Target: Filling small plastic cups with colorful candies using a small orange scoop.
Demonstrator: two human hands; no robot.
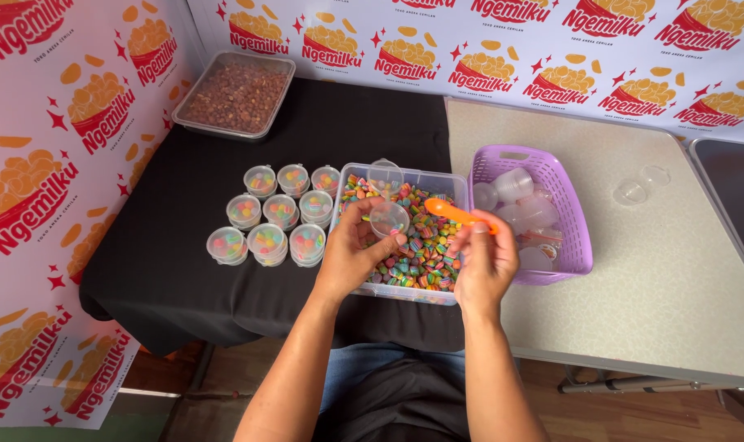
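Filled cups [278, 214] left of candy tub [449, 182]; basket [575, 219] right; tray [235, 94] behind.

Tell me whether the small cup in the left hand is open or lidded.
Open: the small clear cup in the left hand shows a bare rim, its hinged lid flipped back.

Clear glossy plastic cup [389, 218], orange plastic spoon [451, 214], matt blk cloth [175, 245].

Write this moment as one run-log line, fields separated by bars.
left hand: holds small clear cup | right hand: holds orange scoop | below: clear tub of coloured sweets | left: filled lidded cups | right: purple basket
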